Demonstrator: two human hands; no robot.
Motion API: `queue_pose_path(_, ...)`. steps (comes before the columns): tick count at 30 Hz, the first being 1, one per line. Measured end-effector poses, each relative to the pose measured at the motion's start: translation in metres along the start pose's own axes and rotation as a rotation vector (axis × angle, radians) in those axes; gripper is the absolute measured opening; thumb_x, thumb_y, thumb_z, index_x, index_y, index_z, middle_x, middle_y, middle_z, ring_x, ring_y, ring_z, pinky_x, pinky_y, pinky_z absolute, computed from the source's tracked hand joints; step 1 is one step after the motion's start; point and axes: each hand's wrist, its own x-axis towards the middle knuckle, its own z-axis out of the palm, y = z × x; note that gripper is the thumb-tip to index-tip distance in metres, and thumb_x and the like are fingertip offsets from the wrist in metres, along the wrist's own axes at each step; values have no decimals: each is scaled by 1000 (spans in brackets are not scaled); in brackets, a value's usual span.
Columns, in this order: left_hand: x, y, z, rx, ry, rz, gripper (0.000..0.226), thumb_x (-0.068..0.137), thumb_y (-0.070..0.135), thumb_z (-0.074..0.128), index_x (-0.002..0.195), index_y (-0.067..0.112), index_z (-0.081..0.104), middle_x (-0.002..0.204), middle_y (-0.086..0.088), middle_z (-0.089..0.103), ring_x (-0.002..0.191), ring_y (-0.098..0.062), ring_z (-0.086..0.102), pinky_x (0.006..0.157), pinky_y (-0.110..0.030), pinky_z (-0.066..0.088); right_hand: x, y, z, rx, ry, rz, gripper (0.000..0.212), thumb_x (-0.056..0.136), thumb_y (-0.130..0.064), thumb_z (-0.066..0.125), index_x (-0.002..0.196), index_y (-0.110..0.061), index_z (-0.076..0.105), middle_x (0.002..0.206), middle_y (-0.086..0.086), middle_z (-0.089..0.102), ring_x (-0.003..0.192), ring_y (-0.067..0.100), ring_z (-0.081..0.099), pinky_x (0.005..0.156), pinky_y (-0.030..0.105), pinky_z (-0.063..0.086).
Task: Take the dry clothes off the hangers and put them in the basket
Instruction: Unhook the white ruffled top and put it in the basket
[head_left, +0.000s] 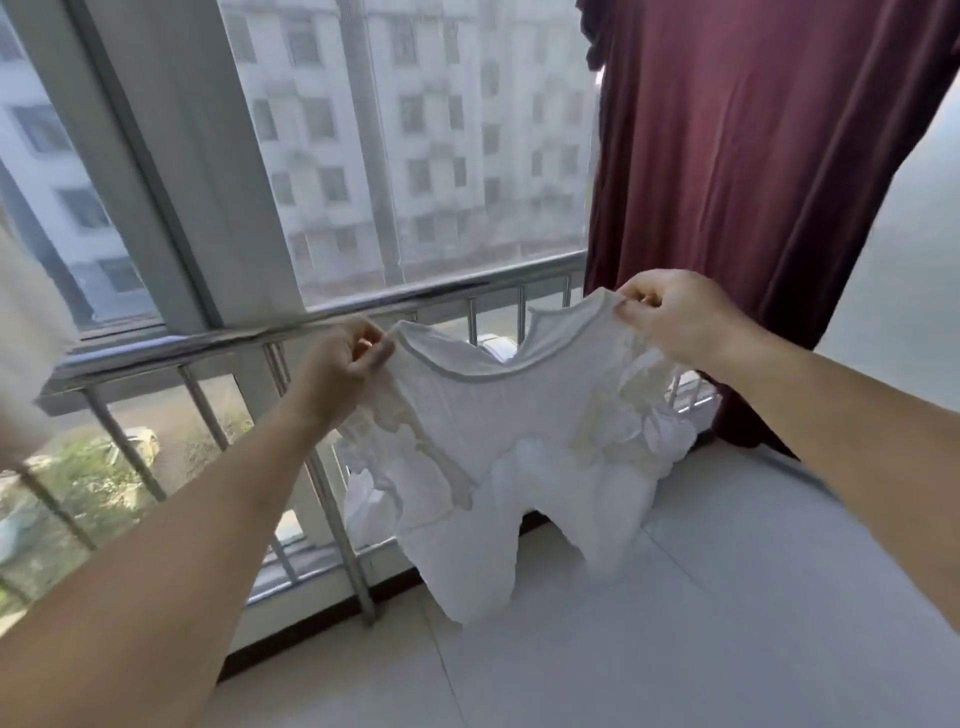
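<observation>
— What's around you?

— Dark red curtain (753, 171) hanging on my right, metal railing (291, 338) just ahead, pale tiled floor (727, 597) open below. No basket in view.

— And the garment?

— A white top (498, 441), off its hanger, hanging in the air between my hands. I judge it light, soft and limp. My left hand (345, 364) and right hand (670, 317) each pinch a shoulder by the grey-trimmed neckline.
</observation>
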Motion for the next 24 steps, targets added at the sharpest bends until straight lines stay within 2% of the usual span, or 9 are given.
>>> queue_pose_path(3,-29,-17,7,-100,1,-141,23,93,17,54,70,20,49,65,-1,49,52,-10,44,46,-20,38,-22,7,30,33,-3,58,17,93,-27,54,95,-16,67,75,-5,55,64,8,49,54,21,37)
queue_pose_path(6,-59,-28,18,-190,-34,-284,20,93,19,55,73,18,50,71,-4,53,57,-17,49,51,-26,42,-48,12,61,58,-19,151,24,91,-27,56,100,-8,66,87,2,60,77,15,53,66,25,40)
queue_pose_path(9,-88,-39,30,-231,-88,-418,20,93,21,55,74,16,50,70,-6,53,52,-18,46,48,-27,39,-75,23,91,134,-175,318,26,83,-27,68,98,-6,67,92,7,65,78,18,58,67,27,44)
queue_pose_path(12,-117,-49,40,-272,-129,-532,17,93,21,54,78,13,52,67,-7,53,47,-18,46,46,-27,38,-103,35,116,164,-356,470,25,79,-26,73,81,-3,64,80,10,64,69,22,59,62,29,43)
queue_pose_path(14,-135,-53,44,-237,-127,-586,17,93,21,54,79,12,54,65,-6,53,48,-18,45,49,-27,38,-120,41,129,200,-368,510,19,79,-24,71,74,-8,63,73,9,57,66,20,54,61,29,39)
queue_pose_path(18,-167,-54,50,-319,-94,-694,21,92,22,55,73,14,55,70,-10,57,59,-21,50,63,-35,43,-151,46,148,283,-339,499,18,82,-25,65,76,-8,63,70,6,58,66,20,56,62,28,40)
queue_pose_path(21,-185,-44,57,-411,-81,-762,22,94,19,53,73,13,54,67,-7,57,56,-20,51,58,-31,44,-168,37,156,263,-318,403,25,87,-25,59,76,-2,60,65,3,54,64,24,59,59,28,38)
queue_pose_path(24,-199,-28,68,-510,-57,-797,19,95,16,50,76,12,52,67,-5,54,53,-15,50,51,-26,43,-180,27,160,310,-332,331,32,89,-28,57,82,3,60,65,5,49,60,21,48,58,28,34)
